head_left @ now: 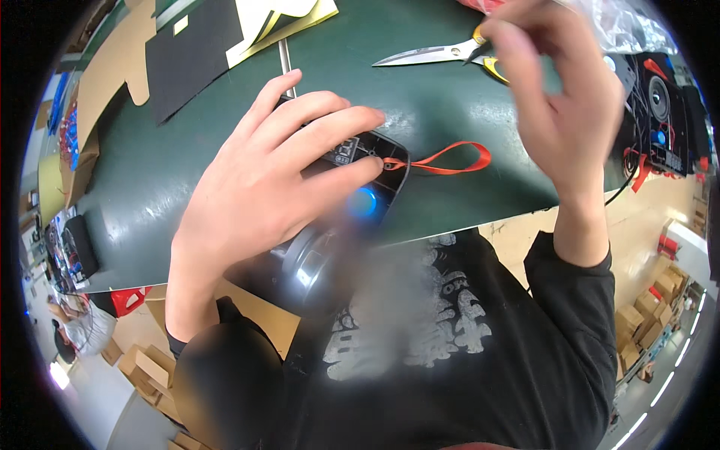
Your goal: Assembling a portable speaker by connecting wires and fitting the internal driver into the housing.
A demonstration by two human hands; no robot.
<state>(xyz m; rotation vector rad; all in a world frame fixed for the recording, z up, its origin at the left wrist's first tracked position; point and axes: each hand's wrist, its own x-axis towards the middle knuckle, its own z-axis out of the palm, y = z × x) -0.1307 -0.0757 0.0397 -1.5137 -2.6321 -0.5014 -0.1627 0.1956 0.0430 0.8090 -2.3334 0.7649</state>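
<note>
My left hand (259, 187) lies palm-down over a dark, rounded speaker (341, 202) at the near edge of the green bench (187, 150), my forearm rising from the lower left. The fingers are spread and fairly straight rather than curled, pressing on its top panel without closing around it; the index and middle fingertips rest near its far right end. The speaker's long axis runs from lower left, close to my body, up toward the right, and a small blue light (364, 202) glows on its upper face just below my fingers. From that right end an orange strap loop (450, 159) trails flat across the bench, pointing right. My right hand (559, 97) is raised above the bench, well apart from the speaker and to the right of the strap, wrist bent and fingers bunched upward near the handle of a pair of scissors (439, 54) whose blades point left. The fingers look pinched together, but I cannot tell whether they grip anything. Sheets of cardboard (112, 67) lie at the bench's far left.
</note>
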